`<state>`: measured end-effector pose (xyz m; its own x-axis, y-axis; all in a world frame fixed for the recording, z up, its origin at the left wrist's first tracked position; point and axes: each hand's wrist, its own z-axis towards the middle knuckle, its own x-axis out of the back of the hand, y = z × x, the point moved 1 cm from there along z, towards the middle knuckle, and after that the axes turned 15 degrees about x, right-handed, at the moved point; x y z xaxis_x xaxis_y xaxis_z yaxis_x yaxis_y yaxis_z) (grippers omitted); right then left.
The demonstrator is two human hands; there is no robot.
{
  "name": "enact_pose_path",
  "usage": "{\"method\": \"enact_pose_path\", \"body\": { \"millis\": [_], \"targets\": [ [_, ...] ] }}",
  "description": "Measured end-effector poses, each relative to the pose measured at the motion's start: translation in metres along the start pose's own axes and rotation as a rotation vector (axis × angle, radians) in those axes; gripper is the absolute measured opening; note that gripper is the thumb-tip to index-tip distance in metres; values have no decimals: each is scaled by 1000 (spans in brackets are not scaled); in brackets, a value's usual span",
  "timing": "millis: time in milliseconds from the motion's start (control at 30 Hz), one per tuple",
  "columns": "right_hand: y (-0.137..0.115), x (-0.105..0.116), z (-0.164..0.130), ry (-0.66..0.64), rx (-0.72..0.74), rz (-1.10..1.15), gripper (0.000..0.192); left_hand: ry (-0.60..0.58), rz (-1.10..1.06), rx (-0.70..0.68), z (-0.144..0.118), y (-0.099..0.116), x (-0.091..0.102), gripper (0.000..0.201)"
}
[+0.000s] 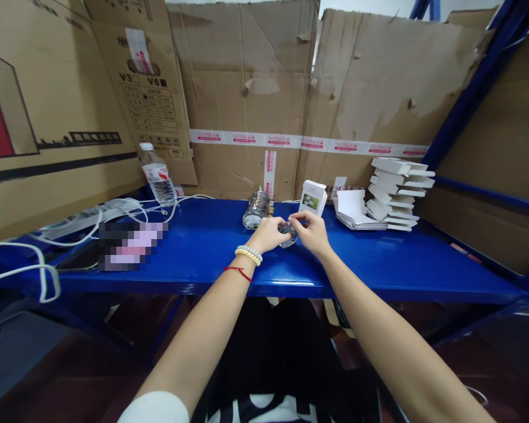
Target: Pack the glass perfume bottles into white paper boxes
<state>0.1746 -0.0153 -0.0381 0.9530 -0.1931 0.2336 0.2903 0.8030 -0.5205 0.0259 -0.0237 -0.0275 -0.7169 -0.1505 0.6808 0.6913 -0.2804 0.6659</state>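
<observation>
My left hand (270, 234) is closed around the side of a small clear glass piece (288, 239) on the blue table. Over its top, the fingers of my right hand (312, 231) are pinched together; whatever lies between them is too small to make out. Just beyond my left hand is a group of clear glass pieces (256, 207), with small gold-coloured parts (271, 208) at its right side. A white box (312, 198) with a green picture stands behind my right hand.
Stacked white cartons (397, 191) stand at the right, beside folded white card (351, 210). At the left are a water bottle (157, 176), white cables (97, 226) and a blurred-out pink item (136, 244). Cardboard (247, 76) walls the back; a blue post (467, 82) slants at right.
</observation>
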Motion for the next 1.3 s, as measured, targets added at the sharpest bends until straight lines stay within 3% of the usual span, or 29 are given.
{"method": "enact_pose_path", "body": {
  "millis": [133, 500, 767, 1167, 1300],
  "targets": [
    [3, 1, 0, 69, -18, 62, 18, 12, 4, -27, 0, -1, -1, 24],
    [-2, 1, -3, -76, 75, -57, 15, -6, 0, 14, 0, 0, 0, 25],
    [-2, 1, -1, -13, 62, -33, 16, 2, 23, 7, -1, 0, 0, 25],
    [-6, 3, -3, -207, 143, -106, 20, -13, -11, 6, 0, -2, -2, 23],
    [-7, 3, -4, -213, 136, -148, 21, -7, 3, -12, 1, -3, -1, 21]
  ]
}}
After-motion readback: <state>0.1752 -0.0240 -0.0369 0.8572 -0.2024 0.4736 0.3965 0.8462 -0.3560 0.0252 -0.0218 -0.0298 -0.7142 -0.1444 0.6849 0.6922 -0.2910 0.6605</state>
